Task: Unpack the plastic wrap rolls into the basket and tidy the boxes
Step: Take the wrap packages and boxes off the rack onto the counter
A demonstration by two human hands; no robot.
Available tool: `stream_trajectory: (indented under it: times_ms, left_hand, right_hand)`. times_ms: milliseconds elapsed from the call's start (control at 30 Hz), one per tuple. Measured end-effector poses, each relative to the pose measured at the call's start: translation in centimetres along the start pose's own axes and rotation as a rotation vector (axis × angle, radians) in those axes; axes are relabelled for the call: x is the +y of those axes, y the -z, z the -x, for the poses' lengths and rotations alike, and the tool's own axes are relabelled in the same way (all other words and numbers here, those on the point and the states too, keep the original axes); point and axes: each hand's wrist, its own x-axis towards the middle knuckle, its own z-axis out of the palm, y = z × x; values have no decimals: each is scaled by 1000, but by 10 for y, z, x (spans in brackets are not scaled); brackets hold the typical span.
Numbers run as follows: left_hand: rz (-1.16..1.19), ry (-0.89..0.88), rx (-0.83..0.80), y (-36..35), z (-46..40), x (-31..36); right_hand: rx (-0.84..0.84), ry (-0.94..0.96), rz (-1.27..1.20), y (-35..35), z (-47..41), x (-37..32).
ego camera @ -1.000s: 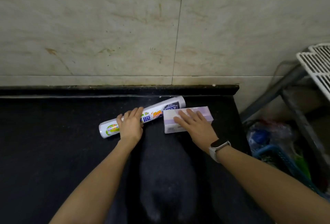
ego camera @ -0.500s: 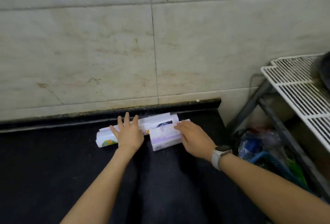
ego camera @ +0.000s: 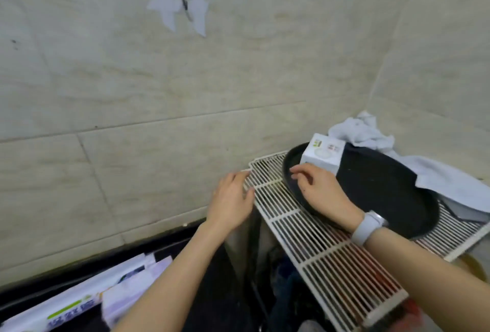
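Boxes (ego camera: pixel 79 302) lie at seven o'clock, seemingly tidied; a white box (ego camera: pixel 322 155) at two o'clock looks left. Left hand (ego camera: pixel 230 199) and right hand (ego camera: pixel 318 191) hover released, grasping nothing.

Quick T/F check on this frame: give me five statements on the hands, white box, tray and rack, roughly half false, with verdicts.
1. The white box sits in the black round tray. True.
2. The tray rests on the white wire rack. True.
3. The left hand grips the white box. False: it holds nothing, hovering at the rack's corner.
4. The right hand wears a wrist band. True.
5. The pale cloth lies on the black counter. False: it lies behind the tray, draped over its far edge.
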Motion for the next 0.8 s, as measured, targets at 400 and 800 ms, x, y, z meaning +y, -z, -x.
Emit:
stream_trajectory:
  times_ms: [400,800]
  left_hand:
    - [-227,147,-196,-108,-45,47]
    - [-296,139,-142,-110,-41,48]
  right_hand:
    - [-203,-223,525,16,-127,81]
    - [-266,2,478,52,-101,130]
